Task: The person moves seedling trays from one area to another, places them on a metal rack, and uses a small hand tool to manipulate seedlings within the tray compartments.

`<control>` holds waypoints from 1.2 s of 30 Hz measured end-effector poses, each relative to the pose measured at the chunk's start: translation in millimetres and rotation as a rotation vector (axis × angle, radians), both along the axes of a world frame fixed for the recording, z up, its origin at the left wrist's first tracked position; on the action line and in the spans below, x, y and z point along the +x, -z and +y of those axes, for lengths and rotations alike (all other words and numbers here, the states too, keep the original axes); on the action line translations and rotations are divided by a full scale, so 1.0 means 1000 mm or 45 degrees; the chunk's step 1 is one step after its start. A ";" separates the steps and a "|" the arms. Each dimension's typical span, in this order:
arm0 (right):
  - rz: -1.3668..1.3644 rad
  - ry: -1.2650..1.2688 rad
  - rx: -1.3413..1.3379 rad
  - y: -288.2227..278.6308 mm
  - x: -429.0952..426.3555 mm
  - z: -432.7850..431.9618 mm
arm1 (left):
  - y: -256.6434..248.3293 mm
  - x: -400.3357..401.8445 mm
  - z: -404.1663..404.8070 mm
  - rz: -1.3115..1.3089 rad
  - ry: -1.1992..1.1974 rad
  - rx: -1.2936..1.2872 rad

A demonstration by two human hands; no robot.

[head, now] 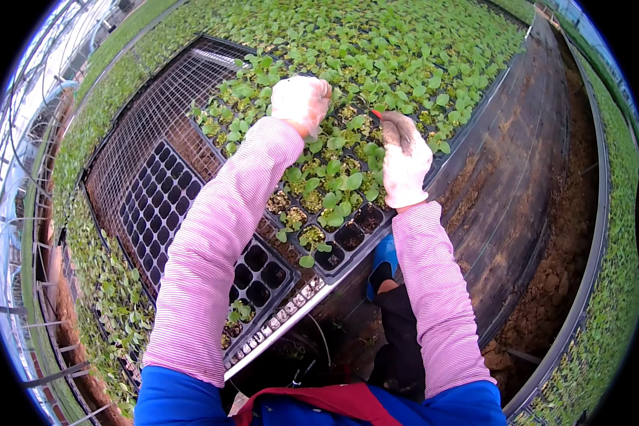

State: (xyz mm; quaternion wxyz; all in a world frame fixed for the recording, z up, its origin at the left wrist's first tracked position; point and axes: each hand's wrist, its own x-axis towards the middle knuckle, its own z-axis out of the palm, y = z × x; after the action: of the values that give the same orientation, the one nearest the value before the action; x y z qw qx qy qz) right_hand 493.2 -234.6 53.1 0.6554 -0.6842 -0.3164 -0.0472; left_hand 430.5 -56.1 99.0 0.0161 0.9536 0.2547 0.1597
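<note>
My left hand (pixel 301 104), in a pale thin glove, is curled over the seedlings near the upper middle; whether anything is between its fingers is hidden. My right hand (pixel 407 154), in a soiled white glove, is to the right, its fingers closed on a small red-tipped object (pixel 376 114), mostly hidden. Between and below the hands lies a black plastic seedling tray (pixel 327 274) with green leafy seedlings (pixel 346 183). Several cells (pixel 349 236) at its near edge hold no plant. Light granular matter covers some other cells.
Left of the hands, an empty cell tray (pixel 162 199) lies on a wire mesh bench (pixel 138 114). Another tray (pixel 266 277) is partly under my left forearm. Dense seedlings fill the far bench. Black ground cover (pixel 490 175) runs along the right, beside bare soil (pixel 551 277).
</note>
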 end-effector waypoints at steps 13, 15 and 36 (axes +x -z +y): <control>-0.035 -0.129 -0.041 0.007 0.005 0.003 | 0.008 0.014 0.002 0.262 0.011 -0.039; 0.002 -0.150 -0.018 0.007 0.005 0.003 | 0.007 0.018 0.001 0.286 -0.013 -0.078; 0.057 -0.169 0.010 0.011 0.006 0.005 | 0.014 0.034 -0.001 0.524 0.024 0.224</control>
State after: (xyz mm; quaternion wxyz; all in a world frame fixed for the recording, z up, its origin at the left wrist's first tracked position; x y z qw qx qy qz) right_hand 498.8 -229.5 41.8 0.6666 -0.6600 -0.3463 0.0104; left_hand 464.8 -57.2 84.7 -0.1178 0.9662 0.2287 -0.0169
